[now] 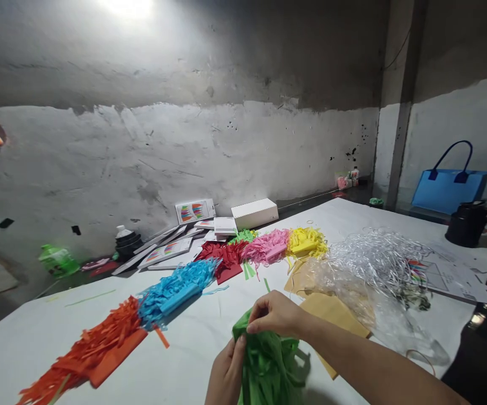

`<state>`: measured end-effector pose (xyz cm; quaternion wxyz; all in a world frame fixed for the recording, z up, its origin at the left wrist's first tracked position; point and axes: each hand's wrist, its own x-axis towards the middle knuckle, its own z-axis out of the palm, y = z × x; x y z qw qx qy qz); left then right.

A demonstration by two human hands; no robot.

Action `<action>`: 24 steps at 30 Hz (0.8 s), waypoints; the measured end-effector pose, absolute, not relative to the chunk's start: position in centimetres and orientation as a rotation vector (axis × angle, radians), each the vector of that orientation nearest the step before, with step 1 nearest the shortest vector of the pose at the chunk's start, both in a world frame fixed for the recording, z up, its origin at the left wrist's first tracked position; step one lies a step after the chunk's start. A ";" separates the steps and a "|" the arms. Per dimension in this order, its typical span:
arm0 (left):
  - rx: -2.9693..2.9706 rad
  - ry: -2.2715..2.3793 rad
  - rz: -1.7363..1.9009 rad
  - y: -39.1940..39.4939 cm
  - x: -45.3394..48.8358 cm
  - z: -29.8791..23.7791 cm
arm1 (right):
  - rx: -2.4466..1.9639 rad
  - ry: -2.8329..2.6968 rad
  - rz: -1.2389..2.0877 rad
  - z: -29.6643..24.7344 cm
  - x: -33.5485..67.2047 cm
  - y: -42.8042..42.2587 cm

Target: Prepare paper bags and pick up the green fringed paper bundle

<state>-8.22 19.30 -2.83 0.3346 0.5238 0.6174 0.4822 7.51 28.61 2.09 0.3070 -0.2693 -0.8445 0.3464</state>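
The green tissue tassel sits directly between both hands, at the near edge of the white table. Its long axis runs from the top, under the right fingers, down toward the person, with the cut strips hanging loose below. The right hand comes in from the right and pinches the tassel's gathered top, fingers pressed together over the fold. The left hand holds the tassel's left side just below that, fingers closed against the paper; how firmly, I cannot tell. Both hands touch it, the right one higher.

Beyond the fingers lies a row of finished tassels: orange, blue, red, pink, yellow. To the right of the fingers lie tan paper sheets and a clear plastic heap. Bare table stays open to the left of the fingers.
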 end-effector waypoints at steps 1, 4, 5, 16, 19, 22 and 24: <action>1.415 1.635 1.236 19.3 -8.3 -2.6 | -0.714 -2.242 0.849 2.4 7.7 28.4; 1.547 1.723 1.183 19.4 -8.4 -2.2 | -0.688 -2.289 0.661 3.2 8.1 27.5; 1.588 1.750 1.164 19.4 -8.5 -2.1 | -0.671 -2.317 0.621 3.4 8.2 27.2; 1.920 1.892 0.895 19.5 -10.1 -2.4 | -0.871 -2.083 1.029 2.4 7.9 28.5; 1.977 1.849 1.029 19.6 -10.6 -3.2 | -0.920 -1.860 1.369 1.2 7.4 29.6; 2.013 1.782 1.159 19.6 -10.7 -4.1 | -0.887 -1.619 1.687 -0.3 7.0 30.2; 1.983 1.813 1.201 19.6 -10.6 -4.7 | -0.836 -1.433 1.858 -1.1 7.0 30.5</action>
